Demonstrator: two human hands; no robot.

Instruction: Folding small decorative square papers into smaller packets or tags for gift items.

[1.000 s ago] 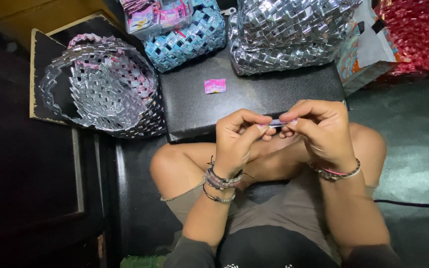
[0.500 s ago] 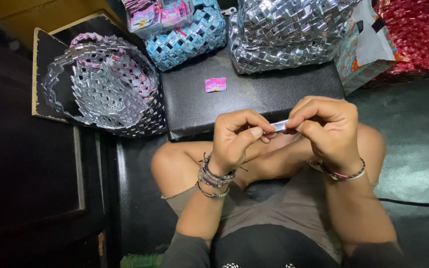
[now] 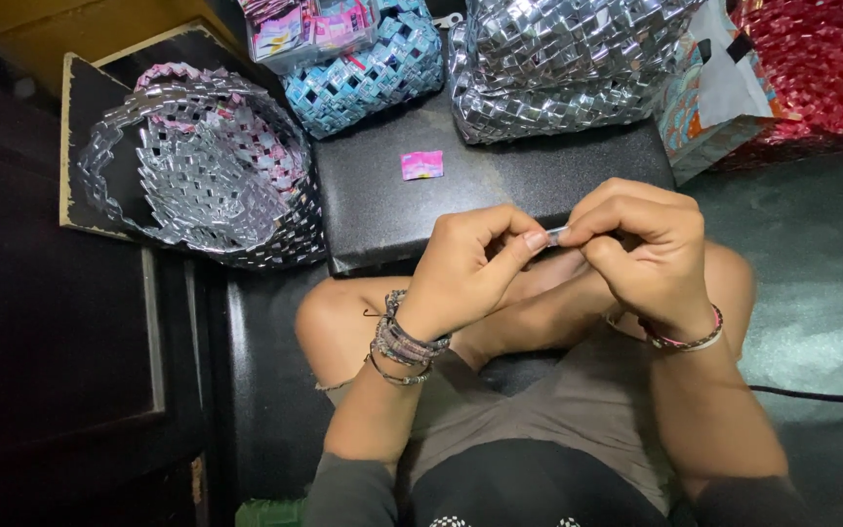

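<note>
My left hand [image 3: 468,265] and my right hand [image 3: 641,249] meet over my crossed legs, both pinching a small silvery folded strip [image 3: 556,234] between thumbs and fingertips. Only a short bit of the strip shows between the fingers. Bracelets circle both wrists. Just beyond my hands lies a black flat case [image 3: 500,185] with a small pink folded wrapper piece [image 3: 421,165] on top.
A silver woven basket [image 3: 197,171] sits at the left on a dark board. Behind the case stand a blue woven basket [image 3: 363,68] holding wrappers, a large silver woven bag [image 3: 568,68], a printed paper bag [image 3: 709,107] and a red woven piece [image 3: 817,68]. A black cable [image 3: 822,395] crosses the floor.
Both hands stay together on the strip, with the fingers shifting slightly as they work it; the hands have drifted a little lower and right in view.
</note>
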